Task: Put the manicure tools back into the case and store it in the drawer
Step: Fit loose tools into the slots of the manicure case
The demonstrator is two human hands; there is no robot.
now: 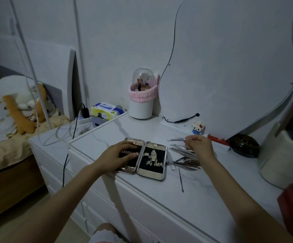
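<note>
Table (159, 199): white top with faint marbling, drawer fronts below its near edge; a lower white unit adjoins it on the left, strewn with cables.
Case (151, 159): lies open flat near the table's front edge, two halves side by side, dark lining with metal holders inside.
Manicure tools (186, 156): loose metal pile just right of the case; one thin tool (181, 180) lies apart, nearer the front edge.
Left hand (119, 154): rests on the case's left half, fingers spread and fairly straight.
Right hand (199, 146): over the pile, fingers curled, pinching a slim tool.
Back of table: white brush holder (141, 106) with clear dome and pink band, tissue pack (105, 110), small block figure (197, 128).
Wall: pale, with a curvy mirror (229, 76).
Room: dim; bed at left with a plush toy (19, 102).
</note>
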